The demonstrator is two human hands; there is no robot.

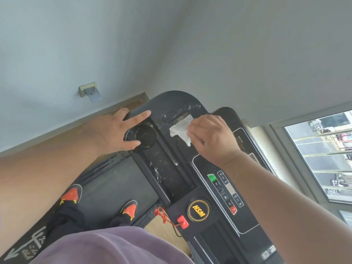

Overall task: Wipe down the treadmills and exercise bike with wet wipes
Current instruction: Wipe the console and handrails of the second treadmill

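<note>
Tilted view down over a black treadmill console [198, 189], close to a grey wall [133, 44]. Wall socket [89, 91] low on that wall, beyond the console's rounded end. Window [322, 155] off to the right, street outside blurred. Wooden floor [62, 141] to the left of the machine. Black belt [114, 180] below, carrying two feet in orange-and-black shoes [73, 193]. Red safety key [182, 221] with a red cord clipped near a round yellow-ringed logo [199, 210]. One green button [212, 177] and one red button [233, 209] in the control strip. Purple shirt [106, 248] filling the bottom edge.

One white wet wipe [180, 131], crumpled, flat on the console's upper end beside a round cup holder [145, 137]. Wet streaks and specks around it on the black plastic.

Right hand [211, 138] on top of the wipe, fingers bent down over its right edge, pressing it to the surface; most of the wipe sticking out to the left of the fingertips. Left hand [114, 130] spread open, holding nothing, fingers straight, resting across the cup holder's rim and the console's left edge, just beside the wipe but not touching it.
</note>
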